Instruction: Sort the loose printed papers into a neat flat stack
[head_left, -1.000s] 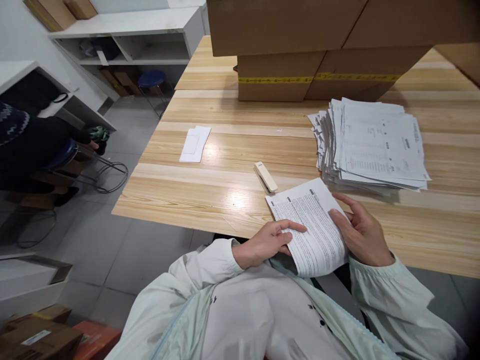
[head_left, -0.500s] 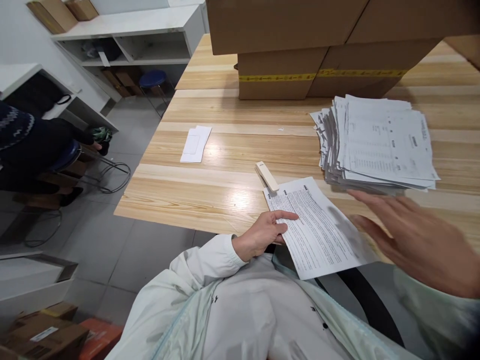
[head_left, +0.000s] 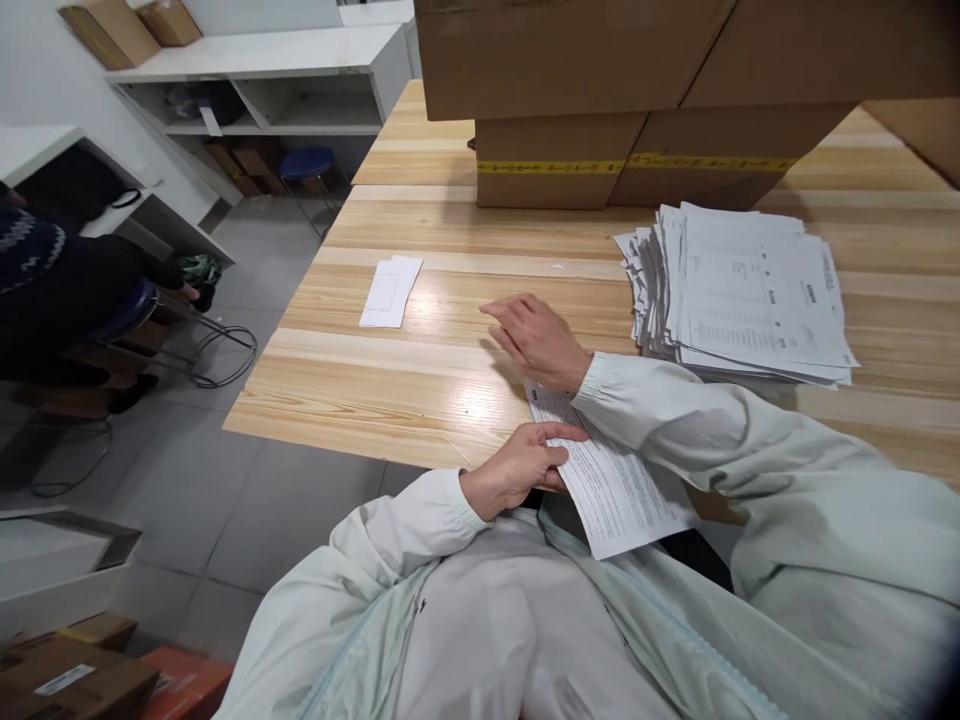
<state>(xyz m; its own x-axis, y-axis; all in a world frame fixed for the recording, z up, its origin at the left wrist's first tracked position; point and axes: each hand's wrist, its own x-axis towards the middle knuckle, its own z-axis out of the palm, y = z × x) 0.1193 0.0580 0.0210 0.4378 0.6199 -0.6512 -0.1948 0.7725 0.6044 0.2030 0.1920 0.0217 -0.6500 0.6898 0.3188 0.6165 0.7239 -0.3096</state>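
Note:
My left hand [head_left: 517, 470] pinches a stapled set of printed sheets [head_left: 619, 490] at the near edge of the wooden table [head_left: 360, 400], thumb on top. My right hand [head_left: 536, 340] reaches across to the left, fingers stretched out low over the table just above the sheets' top corner. It covers the spot where the beige stapler lay, and the stapler is hidden beneath it. A thick fanned stack of printed papers [head_left: 750, 295] lies to the right of that hand.
Large cardboard boxes [head_left: 570, 60] stand at the back of the table. A small white slip [head_left: 390, 290] lies on the left part. A person in dark clothing [head_left: 52, 290] sits at the far left by a blue stool [head_left: 304, 160] and white shelves [head_left: 285, 60].
My right hand let go of the sheets, swung out to the right, then crossed left over the stapler. My left hand kept hold of the sheets.

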